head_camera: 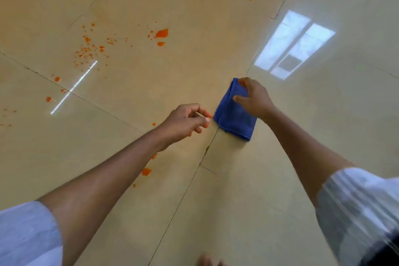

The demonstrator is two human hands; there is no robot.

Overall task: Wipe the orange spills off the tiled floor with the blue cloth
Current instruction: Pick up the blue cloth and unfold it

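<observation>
Item: cloth [234, 114], blue, folded to a rough rectangle, lying flat on the floor [237, 201]. Long axis ran from its near corner, toward the person, up and away to its far corner under the right fingertips; tilted slightly leftward at the far end. One long edge appeared doubled over, the fold facing the left hand.

Right hand [253, 98]: over the far half of the cloth, fingers [243, 83] curled and somewhat spread, tips at the cloth's far corner and upper surface. Whether they pinched the fabric or only rested on it could not be told.

Left hand [186, 120]: just beside the cloth's near left corner, fingers loosely curled with thumb and forefinger drawn close together. Their tips sat at the cloth's edge; contact could not be confirmed, and nothing was plainly held.

Spills [162, 33]: orange blots and fine spatter, all untouched by the cloth. Main groups lay well beyond both sets of fingers, ahead and to the left; more at the far top edge. A few blots [146, 171] lay beneath the left forearm, nearer the person than the fingers.

Progress, as judged: wiping not begun. The cloth showed no orange staining, and no smeared or cleaned patch was visible. All spills remained; taking up the cloth was the step in hand.
</observation>
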